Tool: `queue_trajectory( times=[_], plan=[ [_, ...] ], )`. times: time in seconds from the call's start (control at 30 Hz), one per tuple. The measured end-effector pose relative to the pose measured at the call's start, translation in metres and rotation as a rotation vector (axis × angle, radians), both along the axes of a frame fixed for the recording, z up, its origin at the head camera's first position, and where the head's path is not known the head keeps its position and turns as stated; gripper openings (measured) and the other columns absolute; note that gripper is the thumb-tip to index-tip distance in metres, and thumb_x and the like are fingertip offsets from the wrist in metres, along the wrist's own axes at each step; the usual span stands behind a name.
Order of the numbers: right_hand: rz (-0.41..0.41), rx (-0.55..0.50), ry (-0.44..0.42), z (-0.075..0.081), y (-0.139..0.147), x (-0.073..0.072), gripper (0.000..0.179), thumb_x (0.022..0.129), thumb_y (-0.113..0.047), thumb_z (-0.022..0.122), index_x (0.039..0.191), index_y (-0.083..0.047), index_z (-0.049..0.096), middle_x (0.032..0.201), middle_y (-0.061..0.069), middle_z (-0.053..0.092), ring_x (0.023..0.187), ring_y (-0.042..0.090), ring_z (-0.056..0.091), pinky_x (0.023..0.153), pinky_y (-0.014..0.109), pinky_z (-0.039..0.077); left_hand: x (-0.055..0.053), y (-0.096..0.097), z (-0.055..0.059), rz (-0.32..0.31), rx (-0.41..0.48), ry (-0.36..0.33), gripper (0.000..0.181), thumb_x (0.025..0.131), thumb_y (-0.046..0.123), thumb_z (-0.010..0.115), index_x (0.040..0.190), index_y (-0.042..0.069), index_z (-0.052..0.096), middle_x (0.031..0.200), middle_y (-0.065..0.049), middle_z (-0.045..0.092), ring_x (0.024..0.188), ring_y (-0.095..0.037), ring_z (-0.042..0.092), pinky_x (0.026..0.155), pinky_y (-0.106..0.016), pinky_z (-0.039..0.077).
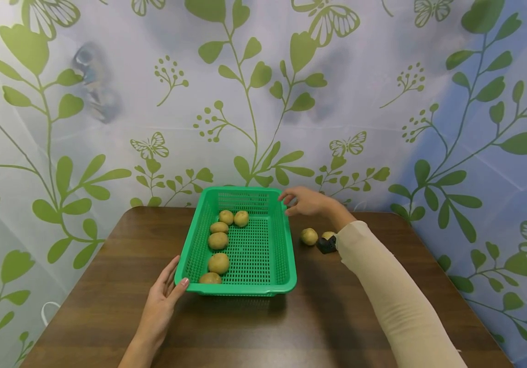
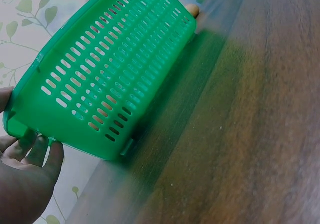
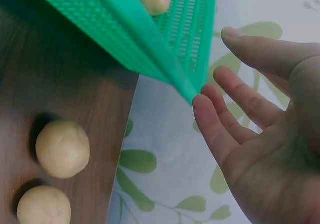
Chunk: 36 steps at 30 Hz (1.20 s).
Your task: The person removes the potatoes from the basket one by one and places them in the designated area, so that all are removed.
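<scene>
A green plastic basket (image 1: 236, 289) with slotted walls stands on the table, several potatoes (image 1: 218, 241) lined up along its left side. My left hand (image 1: 159, 301) grips the rim at the near left corner, thumb on top; the left wrist view shows its fingers (image 2: 37, 151) curled under the edge. At the far right corner, my right hand (image 1: 308, 201) has its thumb and fingers spread and loosely bent. In the right wrist view its fingertips (image 3: 201, 101) are at the rim's corner, with nothing pinched between them. Two loose potatoes (image 1: 309, 236) lie right of the basket, one partly hidden.
The brown wooden table (image 1: 332, 317) ends at a hanging cloth (image 1: 254, 102) printed with green leaves and butterflies, just behind the basket. A small black object (image 1: 327, 245) shows beside my right sleeve (image 1: 392, 291), in front of a loose potato.
</scene>
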State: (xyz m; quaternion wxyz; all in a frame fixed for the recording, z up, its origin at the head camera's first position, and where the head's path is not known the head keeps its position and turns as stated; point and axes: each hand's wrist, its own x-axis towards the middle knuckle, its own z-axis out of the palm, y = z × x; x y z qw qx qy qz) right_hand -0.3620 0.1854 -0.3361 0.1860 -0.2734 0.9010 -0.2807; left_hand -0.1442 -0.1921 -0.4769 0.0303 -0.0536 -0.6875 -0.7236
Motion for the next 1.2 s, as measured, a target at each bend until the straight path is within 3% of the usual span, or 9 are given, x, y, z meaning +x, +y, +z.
queue_trajectory(
  times=[0.13,0.53,0.93,1.2],
  plan=[
    [0.036,0.000,0.004,0.003,-0.010,0.003,0.046,0.102,-0.008,0.067,0.146,-0.004,0.053,0.143,0.025,0.053,0.131,0.042,0.052,0.100,0.051,0.049,-0.001,0.001,-0.001,-0.001,0.003,-0.001,0.068,0.109,0.016,0.058,0.166,0.010,0.022,0.167,-0.014,0.021,0.151,-0.035,0.025,0.101,-0.014,0.041],
    [0.081,-0.003,-0.005,0.001,-0.040,0.003,0.045,0.102,-0.012,0.068,0.145,-0.010,0.056,0.140,0.015,0.056,0.127,0.035,0.057,0.098,0.045,0.051,-0.002,0.002,-0.001,-0.001,-0.002,0.016,0.066,0.108,0.014,0.057,0.165,0.008,0.022,0.166,-0.016,0.023,0.150,-0.035,0.027,0.101,-0.015,0.041],
    [0.126,-0.019,-0.070,-0.007,-0.074,0.006,0.047,0.102,-0.009,0.068,0.146,-0.011,0.054,0.145,0.019,0.052,0.128,0.036,0.055,0.099,0.045,0.050,-0.003,-0.001,-0.003,-0.007,-0.014,-0.002,0.068,0.109,0.016,0.056,0.166,0.009,0.020,0.167,-0.015,0.022,0.151,-0.035,0.025,0.102,-0.015,0.041],
    [0.161,-0.036,-0.128,-0.021,-0.095,0.004,0.046,0.101,-0.008,0.069,0.145,-0.011,0.056,0.147,0.021,0.050,0.126,0.033,0.056,0.100,0.042,0.050,-0.005,-0.003,-0.005,0.001,-0.029,-0.015,0.068,0.110,0.017,0.056,0.166,0.009,0.018,0.168,-0.014,0.022,0.151,-0.034,0.024,0.101,-0.014,0.040]
  ],
)
